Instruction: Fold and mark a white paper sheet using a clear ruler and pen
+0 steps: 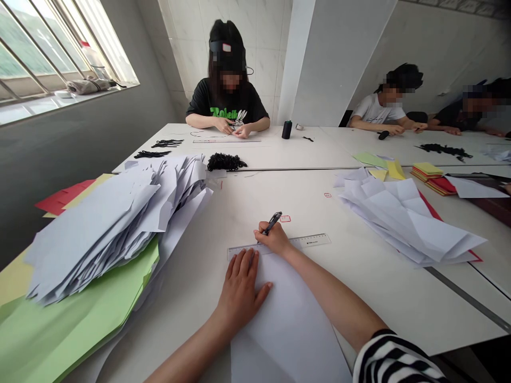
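Observation:
A sheet of white paper (287, 330) lies on the white table (191, 298) in front of me. Across its far edge rests a clear ruler (315, 241), slightly tilted. My left hand (242, 287) lies flat on the paper, fingers spread, its fingertips touching the ruler's left part. In my right hand (273, 236) is a dark pen (272, 222), gripped between the fingers, its tip down by the ruler's far edge. The tip itself is hidden by the fingers.
A tall pile of white sheets (104, 229) over green paper (88, 314) stands at the left. Folded white sheets (403, 218) lie at the right. Across the table sits a person (227, 101) near black cord bundles (225, 161) and a black spool (286, 130); more people sit farther right.

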### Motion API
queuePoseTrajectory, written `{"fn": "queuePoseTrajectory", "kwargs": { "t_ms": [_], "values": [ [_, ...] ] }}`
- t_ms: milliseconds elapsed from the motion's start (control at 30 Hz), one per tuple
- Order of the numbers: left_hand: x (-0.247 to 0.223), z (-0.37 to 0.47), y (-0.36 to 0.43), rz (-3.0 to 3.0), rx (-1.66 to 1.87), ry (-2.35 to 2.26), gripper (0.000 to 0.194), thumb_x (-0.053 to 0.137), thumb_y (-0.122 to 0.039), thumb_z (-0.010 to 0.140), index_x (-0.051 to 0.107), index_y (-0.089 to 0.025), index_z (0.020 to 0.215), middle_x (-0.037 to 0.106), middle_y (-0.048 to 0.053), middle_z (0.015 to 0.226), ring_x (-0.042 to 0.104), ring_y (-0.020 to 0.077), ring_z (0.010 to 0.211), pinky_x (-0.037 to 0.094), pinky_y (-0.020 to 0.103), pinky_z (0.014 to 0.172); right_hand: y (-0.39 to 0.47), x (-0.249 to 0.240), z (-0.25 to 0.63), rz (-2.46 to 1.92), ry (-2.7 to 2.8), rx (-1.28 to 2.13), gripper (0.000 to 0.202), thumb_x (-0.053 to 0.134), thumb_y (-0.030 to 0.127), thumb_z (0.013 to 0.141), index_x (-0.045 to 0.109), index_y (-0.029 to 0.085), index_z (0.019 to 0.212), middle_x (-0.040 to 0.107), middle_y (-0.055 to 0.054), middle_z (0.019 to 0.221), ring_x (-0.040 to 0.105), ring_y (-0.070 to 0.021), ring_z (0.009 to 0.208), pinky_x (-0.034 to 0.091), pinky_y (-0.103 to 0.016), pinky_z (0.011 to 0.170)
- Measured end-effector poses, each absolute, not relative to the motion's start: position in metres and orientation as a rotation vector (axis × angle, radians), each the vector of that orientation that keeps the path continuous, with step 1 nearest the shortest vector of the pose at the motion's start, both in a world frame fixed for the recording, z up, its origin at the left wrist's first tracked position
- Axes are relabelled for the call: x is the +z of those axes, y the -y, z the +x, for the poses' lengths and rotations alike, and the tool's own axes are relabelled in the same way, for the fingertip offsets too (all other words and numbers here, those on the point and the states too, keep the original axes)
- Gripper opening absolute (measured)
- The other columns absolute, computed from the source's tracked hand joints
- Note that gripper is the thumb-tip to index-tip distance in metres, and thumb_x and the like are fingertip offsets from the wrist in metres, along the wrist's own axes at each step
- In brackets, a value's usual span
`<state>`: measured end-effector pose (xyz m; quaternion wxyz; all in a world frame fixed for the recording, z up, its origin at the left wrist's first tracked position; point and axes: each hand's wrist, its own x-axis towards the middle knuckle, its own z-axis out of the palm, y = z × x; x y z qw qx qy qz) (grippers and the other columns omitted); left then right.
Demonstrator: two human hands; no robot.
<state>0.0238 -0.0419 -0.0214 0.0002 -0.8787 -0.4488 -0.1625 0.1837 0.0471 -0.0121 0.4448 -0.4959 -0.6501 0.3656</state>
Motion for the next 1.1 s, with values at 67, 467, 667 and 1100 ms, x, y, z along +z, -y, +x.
{"fn": "queuePoseTrajectory", "kwargs": {
  "t_ms": [67,467,667,1100],
  "values": [
    [-0.021,0.024,0.042,-2.761,-0.511,1.408,0.067,0.039,-0.052,0.083,0.029,-0.014,0.137,0.038,0.012,0.136,0.03,0.0294,0.127,0.024,0.046,0.105,-0.047,-0.013,0.183,-1.226,1.602,0.912,0.029,0.05,0.03,0.07,0.031,0.02,0.051,0.034,0.007,0.046,0.033,-0.0083,0.047,0.029,-0.022,0.047],
    [-0.02,0.022,0.042,-2.756,-0.523,1.414,0.065,0.039,-0.052,0.083,0.031,-0.016,0.136,0.04,0.011,0.136,0.032,0.0295,0.126,0.025,0.046,0.105,-0.051,0.001,0.204,-1.157,1.469,0.841,0.026,0.052,0.045,0.079,0.057,0.02,0.083,0.062,0.0,0.069,0.054,-0.0116,0.057,0.045,-0.025,0.058],
    [-0.025,0.022,0.042,-2.727,-0.521,1.381,0.067,0.039,-0.053,0.083,0.03,-0.014,0.136,0.038,0.012,0.137,0.029,0.0291,0.128,0.024,0.046,0.106,-0.017,-0.005,0.212,-1.069,1.995,0.558,0.02,0.049,0.024,0.086,0.064,0.025,0.099,0.067,-0.003,0.095,0.059,-0.0162,0.091,0.044,-0.032,0.083],
    [-0.024,0.022,0.044,-2.713,-0.559,1.382,0.063,0.039,-0.052,0.084,0.034,-0.016,0.135,0.04,0.011,0.137,0.031,0.0285,0.128,0.024,0.046,0.106,-0.002,-0.03,0.218,-1.078,2.189,0.19,0.023,0.047,0.016,0.086,0.064,0.025,0.1,0.068,-0.005,0.09,0.057,-0.0187,0.094,0.042,-0.034,0.081]
  ]
}}
